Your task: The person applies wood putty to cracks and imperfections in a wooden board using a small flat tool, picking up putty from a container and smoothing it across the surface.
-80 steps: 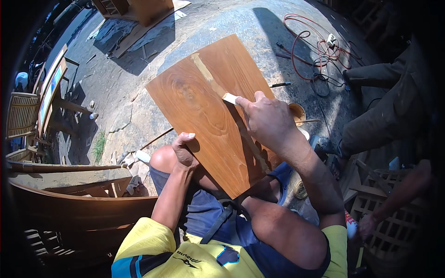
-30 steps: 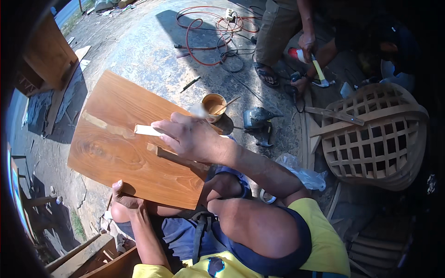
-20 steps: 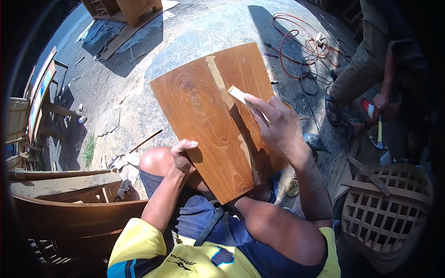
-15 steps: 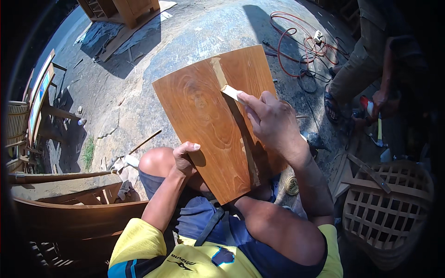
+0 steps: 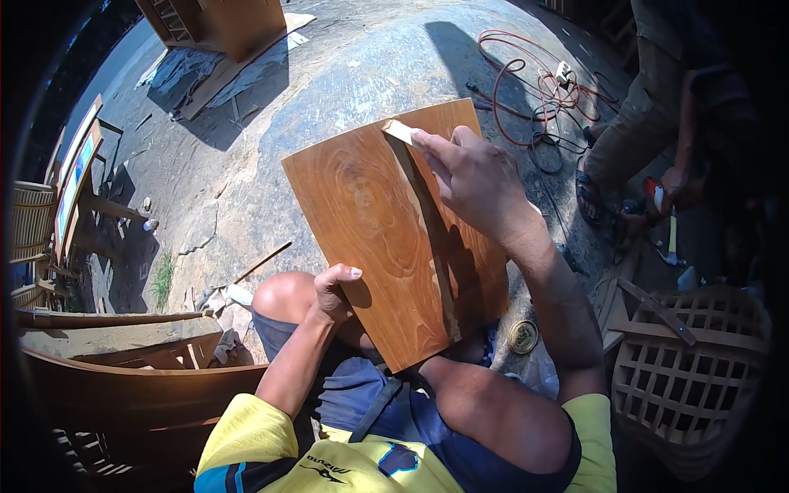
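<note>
A reddish-brown wooden board rests tilted on my lap, its far end raised. My left hand grips its left edge near my knee. My right hand presses a small pale pad of sandpaper against the board's far end, on a lighter strip that runs down the board's length. My fingers are closed over the pad.
Concrete ground lies ahead with a red cable coil at the far right. Another person crouches at right holding a tool. A lattice wooden chair back stands at lower right, a small round tin by my leg, wooden furniture at left.
My right hand has slid the pad up along the lighter strip toward the board's far end. The view has shifted slightly; my left hand keeps its grip on the edge.
</note>
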### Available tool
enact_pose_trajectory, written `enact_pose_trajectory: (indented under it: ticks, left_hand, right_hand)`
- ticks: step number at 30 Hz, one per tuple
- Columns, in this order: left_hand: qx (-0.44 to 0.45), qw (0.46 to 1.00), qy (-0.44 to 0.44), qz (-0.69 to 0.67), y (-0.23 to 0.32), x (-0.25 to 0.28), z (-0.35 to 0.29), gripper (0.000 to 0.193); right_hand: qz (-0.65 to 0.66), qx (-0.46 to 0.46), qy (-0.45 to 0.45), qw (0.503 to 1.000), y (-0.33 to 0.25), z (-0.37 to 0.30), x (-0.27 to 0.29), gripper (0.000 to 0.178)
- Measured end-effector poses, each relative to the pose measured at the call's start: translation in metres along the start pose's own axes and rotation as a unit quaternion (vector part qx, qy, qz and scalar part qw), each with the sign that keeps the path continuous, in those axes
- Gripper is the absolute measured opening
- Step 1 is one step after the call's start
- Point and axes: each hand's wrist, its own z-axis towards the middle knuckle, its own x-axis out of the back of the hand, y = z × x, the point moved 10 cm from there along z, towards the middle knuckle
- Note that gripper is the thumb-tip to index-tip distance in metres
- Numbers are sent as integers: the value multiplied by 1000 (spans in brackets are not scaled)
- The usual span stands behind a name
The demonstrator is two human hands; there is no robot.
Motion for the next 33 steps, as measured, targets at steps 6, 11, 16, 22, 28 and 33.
enact_pose_trajectory:
  ticks: [6, 11, 16, 22, 28, 33]
  left_hand:
    - [-6, 1000, 6, -15, 10, -3, 2, 90]
    - [9, 999, -22, 31, 9, -7, -1, 90]
    - [36, 998, -18, 58, 3, -6, -10, 83]
    - [42, 998, -15, 50, -3, 1, -12, 80]
    - [20, 998, -10, 62, 3, 7, -7, 83]
    - [26, 997, 5, 67, 2, 4, -4, 87]
  right_hand:
    - [2, -4, -38, 999, 15, -1, 7, 28]
    - [-8, 85, -10, 996, 17, 28, 78, 24]
    - [25, 103, -142, 984, 11, 69, 81, 25]
    - [-95, 94, -178, 975, -17, 71, 51, 22]
    - [-242, 117, -28, 963, -25, 39, 73, 13]
    - [-200, 173, -22, 964, -36, 41, 51, 16]
